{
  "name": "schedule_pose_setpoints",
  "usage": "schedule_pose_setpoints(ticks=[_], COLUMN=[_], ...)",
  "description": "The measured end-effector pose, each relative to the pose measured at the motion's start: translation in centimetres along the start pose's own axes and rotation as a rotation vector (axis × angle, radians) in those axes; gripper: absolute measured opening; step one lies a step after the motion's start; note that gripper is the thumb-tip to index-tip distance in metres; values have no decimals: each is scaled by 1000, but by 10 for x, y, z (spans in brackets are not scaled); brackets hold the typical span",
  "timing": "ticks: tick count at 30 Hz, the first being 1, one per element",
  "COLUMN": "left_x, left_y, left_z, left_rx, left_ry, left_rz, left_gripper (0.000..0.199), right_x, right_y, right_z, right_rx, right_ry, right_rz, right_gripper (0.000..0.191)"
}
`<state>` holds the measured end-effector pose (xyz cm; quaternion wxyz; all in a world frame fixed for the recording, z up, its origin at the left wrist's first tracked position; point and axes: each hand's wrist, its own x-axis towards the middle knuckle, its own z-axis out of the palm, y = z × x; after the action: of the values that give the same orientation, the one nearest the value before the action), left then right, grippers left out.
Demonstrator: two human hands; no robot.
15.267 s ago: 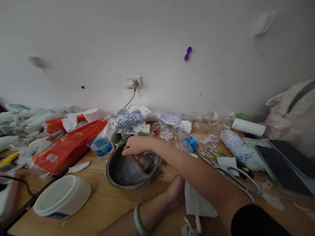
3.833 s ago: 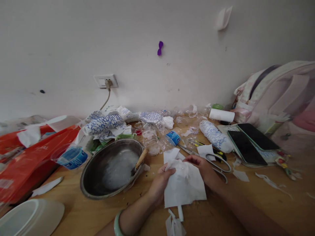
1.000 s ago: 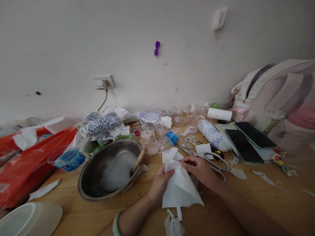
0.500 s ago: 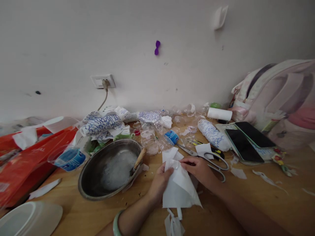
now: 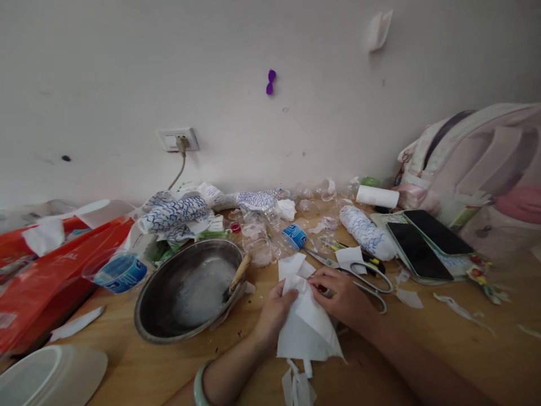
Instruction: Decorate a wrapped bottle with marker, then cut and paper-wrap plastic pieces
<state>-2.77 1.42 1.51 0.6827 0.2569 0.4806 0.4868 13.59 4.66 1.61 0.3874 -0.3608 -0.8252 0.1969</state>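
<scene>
A folded sheet of thin white paper [image 5: 310, 330] hangs between my hands above the wooden table. My left hand [image 5: 274, 310] pinches its upper left edge, thumb on top. At the upper right edge, the bent fingers of my right hand [image 5: 336, 290] grip the same paper. Anything wrapped inside is hidden. Just beyond my right hand lie scissors [image 5: 374, 285] with grey handles, partly covered by a small white paper piece [image 5: 350, 256]. Another paper piece [image 5: 291, 266] lies behind the held sheet, and torn strips [image 5: 298, 386] lie below it.
Left of my hands stands a metal bowl [image 5: 146, 307] of whitish liquid with a wooden-handled brush [image 5: 240, 272]. Paper rolls with blue scale patterns [image 5: 367, 231] and clear plastic bottle pieces [image 5: 256, 239] line the wall. Phones [image 5: 418, 248] and a pink backpack [image 5: 477, 158] sit right, a red bag [image 5: 84, 265] left.
My right hand's fingers have curled more at the paper's upper edge, and its knuckles have risen slightly. The paper's top is more crumpled and its lower right corner has swung a little left.
</scene>
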Motion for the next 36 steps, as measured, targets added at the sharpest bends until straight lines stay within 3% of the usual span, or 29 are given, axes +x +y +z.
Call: schedule_pose_setpoints(ticks=[3,8,14,16,19,26,36], left_x=[0,0,-1,0,2,-1,1], left_y=[-1,-2,-2,-3,-4,-1,-1], left_z=[0,-1,0,-1,-3,-1,-4], left_rx=[11,23,35,50,72,28,104], left_ry=[1,11,-21,-42,-55,12,-41], left_rz=[-3,6,-4,-11,-11,-12,19], left_gripper=[36,39,42,42,42,53,32], right_x=[0,2,7,8,6,2,2], right_y=[-3,-2,5,6,5,1,0], right_z=[-1,1,-2,-2,-2,-2,0], right_rx=[57,267,527,551,519,371,274], right_ry=[11,24,-134,-181,-201,-114,-62], right_rz=[35,319,741,807,767,467,334], right_gripper=[21,14,14,17,23,21,21])
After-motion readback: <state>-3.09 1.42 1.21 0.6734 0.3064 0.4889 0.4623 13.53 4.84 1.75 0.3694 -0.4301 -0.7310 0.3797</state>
